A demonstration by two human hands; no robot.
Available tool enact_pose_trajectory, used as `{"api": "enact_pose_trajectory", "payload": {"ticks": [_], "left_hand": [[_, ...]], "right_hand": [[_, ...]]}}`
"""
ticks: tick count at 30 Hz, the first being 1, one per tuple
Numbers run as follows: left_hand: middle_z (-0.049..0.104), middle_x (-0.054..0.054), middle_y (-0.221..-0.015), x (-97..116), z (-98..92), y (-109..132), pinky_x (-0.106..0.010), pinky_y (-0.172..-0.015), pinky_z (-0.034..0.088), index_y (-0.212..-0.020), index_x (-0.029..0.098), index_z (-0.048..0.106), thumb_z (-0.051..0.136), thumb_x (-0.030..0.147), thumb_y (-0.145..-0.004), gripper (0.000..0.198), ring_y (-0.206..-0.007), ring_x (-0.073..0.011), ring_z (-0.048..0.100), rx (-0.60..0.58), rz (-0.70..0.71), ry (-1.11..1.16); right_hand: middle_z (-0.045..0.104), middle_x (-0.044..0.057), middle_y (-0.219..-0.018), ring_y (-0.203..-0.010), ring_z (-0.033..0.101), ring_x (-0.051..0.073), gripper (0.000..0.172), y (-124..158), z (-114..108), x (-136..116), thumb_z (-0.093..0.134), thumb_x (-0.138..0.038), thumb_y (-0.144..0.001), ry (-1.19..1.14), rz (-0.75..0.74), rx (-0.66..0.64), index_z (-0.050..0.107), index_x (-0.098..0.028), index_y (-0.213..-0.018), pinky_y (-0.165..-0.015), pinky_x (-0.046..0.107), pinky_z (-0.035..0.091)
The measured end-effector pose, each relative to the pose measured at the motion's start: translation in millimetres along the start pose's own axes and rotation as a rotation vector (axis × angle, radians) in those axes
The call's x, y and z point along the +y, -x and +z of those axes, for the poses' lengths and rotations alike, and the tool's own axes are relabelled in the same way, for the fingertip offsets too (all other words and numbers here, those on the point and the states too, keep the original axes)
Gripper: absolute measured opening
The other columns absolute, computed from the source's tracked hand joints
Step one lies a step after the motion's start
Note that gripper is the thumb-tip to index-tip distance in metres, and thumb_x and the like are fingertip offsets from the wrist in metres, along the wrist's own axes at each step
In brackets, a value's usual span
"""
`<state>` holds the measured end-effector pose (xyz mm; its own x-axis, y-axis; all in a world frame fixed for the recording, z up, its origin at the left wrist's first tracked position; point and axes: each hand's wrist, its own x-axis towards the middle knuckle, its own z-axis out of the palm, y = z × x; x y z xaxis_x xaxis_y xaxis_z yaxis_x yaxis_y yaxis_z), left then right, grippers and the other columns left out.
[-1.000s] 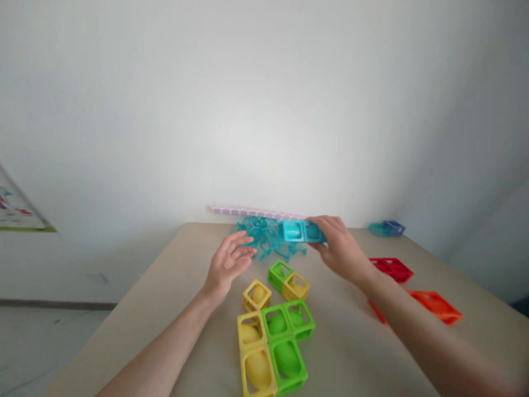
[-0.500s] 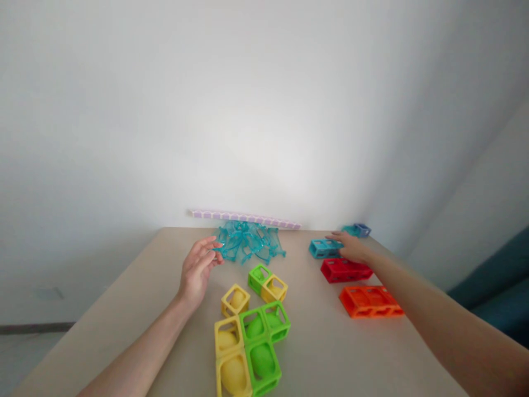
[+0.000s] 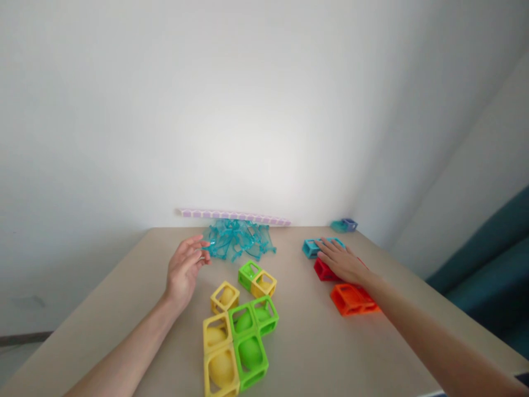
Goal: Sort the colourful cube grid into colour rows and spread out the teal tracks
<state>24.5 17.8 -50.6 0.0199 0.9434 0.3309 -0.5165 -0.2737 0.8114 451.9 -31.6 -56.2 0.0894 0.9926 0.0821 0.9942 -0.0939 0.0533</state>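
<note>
My left hand is beside the left edge of a heap of clear teal pieces. Its fingers are loosely bent and apart; a bit of teal shows at the fingertips, and whether they touch it I cannot tell. On the right, my right hand reaches with outstretched fingers over a row of teal cube frames and a row of red cube frames. Its fingertips lie at the teal row, and the palm hides much of the red one. Nearer stands an orange row, partly behind my forearm.
Yellow cubes and green cubes with balls inside form a cluster at the front. A loose yellow cube and a green-yellow pair lie behind. A purple patterned strip leans by the wall; a blue piece sits far right.
My right hand has come back from the far end of the teal row and now spreads over the teal and red rows. The view has shifted slightly right; my left hand keeps its place.
</note>
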Motion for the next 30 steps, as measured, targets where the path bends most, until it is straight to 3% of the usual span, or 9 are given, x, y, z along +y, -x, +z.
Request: {"api": "enact_pose_trajectory", "payload": {"ticks": [8,18,30], "left_hand": [[0.065,-0.007,-0.095,-1,-1.6,1,-0.030,-0.063,0.047,-0.106,0.018,0.060,0.068,0.028,-0.072,0.036,-0.070,-0.0161,0.059,-0.020,0.007,0.007],[0.065,-0.006,-0.095,-1,-1.6,0,-0.029,-0.063,0.046,-0.106,0.018,0.059,0.068,0.026,-0.071,0.037,-0.071,-0.0158,0.059,-0.035,0.005,0.030],[0.065,-0.006,-0.095,-1,0.7,1,-0.030,-0.062,0.045,-0.106,0.018,0.060,0.068,0.025,-0.069,0.038,-0.070,-0.0162,0.058,-0.046,0.000,0.030]], "right_hand": [[0.023,0.003,-0.156,-0.142,0.020,0.032,0.058,13,-10,-6,0.015,-0.052,-0.096,-0.018,-0.056,-0.007,0.024,-0.030,-0.149,-0.109,0.061,0.021],[0.021,0.003,-0.156,-0.142,0.019,0.033,0.057,26,-10,-8,0.015,-0.051,-0.096,-0.008,0.006,-0.025,0.023,-0.032,-0.149,-0.108,0.065,0.019],[0.006,0.006,-0.157,-0.142,0.000,0.032,0.062,31,-23,-8,0.011,-0.053,-0.096,-0.058,-0.042,-0.034,0.016,-0.025,-0.151,-0.110,0.064,0.010]]}}
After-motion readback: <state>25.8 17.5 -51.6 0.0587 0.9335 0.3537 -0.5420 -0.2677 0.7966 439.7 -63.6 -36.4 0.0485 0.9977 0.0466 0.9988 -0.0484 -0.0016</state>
